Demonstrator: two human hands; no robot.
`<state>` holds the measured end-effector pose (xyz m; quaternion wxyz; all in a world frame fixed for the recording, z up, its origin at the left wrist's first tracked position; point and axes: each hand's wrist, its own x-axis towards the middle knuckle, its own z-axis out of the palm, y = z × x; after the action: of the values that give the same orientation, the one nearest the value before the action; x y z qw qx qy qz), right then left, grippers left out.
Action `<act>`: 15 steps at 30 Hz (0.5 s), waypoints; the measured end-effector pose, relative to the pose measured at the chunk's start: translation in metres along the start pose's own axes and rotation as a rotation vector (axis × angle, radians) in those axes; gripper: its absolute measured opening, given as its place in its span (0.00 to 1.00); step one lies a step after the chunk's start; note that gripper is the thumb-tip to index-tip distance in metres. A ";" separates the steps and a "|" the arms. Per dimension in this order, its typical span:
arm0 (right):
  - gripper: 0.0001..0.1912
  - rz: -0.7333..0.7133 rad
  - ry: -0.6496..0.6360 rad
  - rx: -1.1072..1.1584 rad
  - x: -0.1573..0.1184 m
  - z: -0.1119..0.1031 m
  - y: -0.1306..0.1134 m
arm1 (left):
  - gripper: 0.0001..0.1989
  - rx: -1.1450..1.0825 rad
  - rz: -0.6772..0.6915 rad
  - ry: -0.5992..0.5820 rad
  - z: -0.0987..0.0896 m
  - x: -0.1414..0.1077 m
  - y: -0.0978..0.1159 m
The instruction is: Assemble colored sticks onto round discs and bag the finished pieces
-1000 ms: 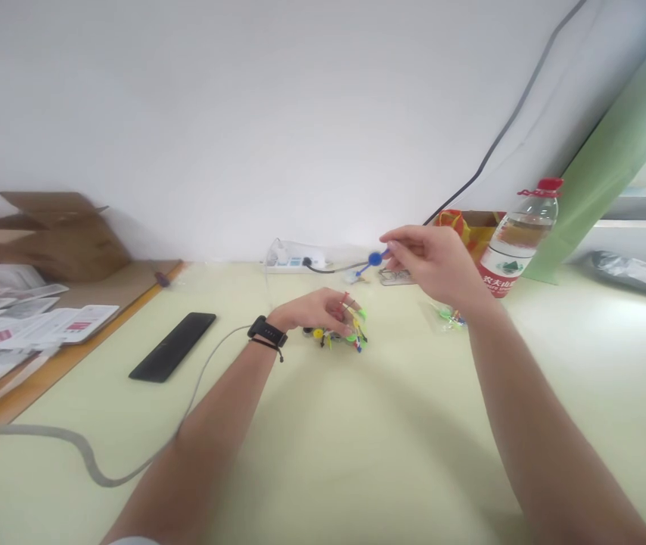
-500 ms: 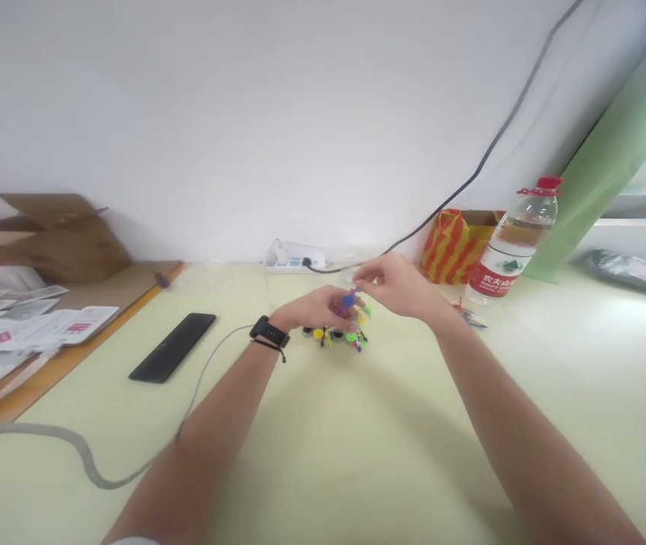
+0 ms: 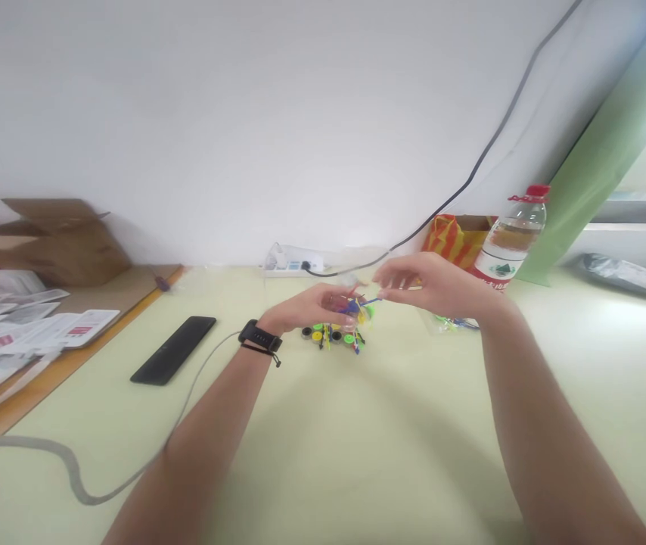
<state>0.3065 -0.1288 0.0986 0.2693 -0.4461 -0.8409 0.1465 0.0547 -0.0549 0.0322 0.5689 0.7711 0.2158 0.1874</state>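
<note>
Small colourful plastic parts, round ones in yellow, black and green [image 3: 349,338] among them, lie on the pale green table [image 3: 323,439]. Above them my left hand [image 3: 317,306], with a black watch on its wrist, has its fingers closed on a blue plastic piece [image 3: 352,306]. A thin blue arm of that piece points right, toward my right hand [image 3: 419,284]. The thumb and index finger of my right hand are at the tip of this arm; whether they pinch it is too small to tell.
A black phone [image 3: 174,350] and a grey cable [image 3: 73,462] lie at left, beside papers [image 3: 79,327] and a cardboard box [image 3: 79,246]. A power strip [image 3: 292,263] is by the wall. At right stand a striped bag [image 3: 451,241] and a bottle [image 3: 513,242]; a clear packet [image 3: 448,324] lies nearer.
My right hand has moved to the right, and its fingers are spread wider. The blue piece has turned, its arm now pointing right. My left hand has shifted slightly left.
</note>
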 end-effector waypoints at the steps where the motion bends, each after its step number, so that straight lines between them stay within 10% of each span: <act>1: 0.09 -0.014 0.018 0.010 -0.001 0.002 -0.001 | 0.28 -0.017 0.001 0.010 0.003 -0.003 0.001; 8: 0.06 -0.125 0.060 0.143 -0.020 0.058 -0.003 | 0.23 -0.063 -0.020 0.146 0.047 -0.036 -0.026; 13: 0.27 0.125 0.491 0.350 -0.048 0.109 0.014 | 0.26 -0.254 -0.144 0.294 0.080 -0.055 -0.066; 15: 0.23 0.192 0.334 0.504 -0.055 0.124 0.020 | 0.25 -0.281 -0.145 0.335 0.086 -0.056 -0.074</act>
<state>0.2728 -0.1635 -0.0299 0.4905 -0.4606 -0.6764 0.2996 0.0454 -0.1352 -0.0653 0.6389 0.6248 0.3341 0.2996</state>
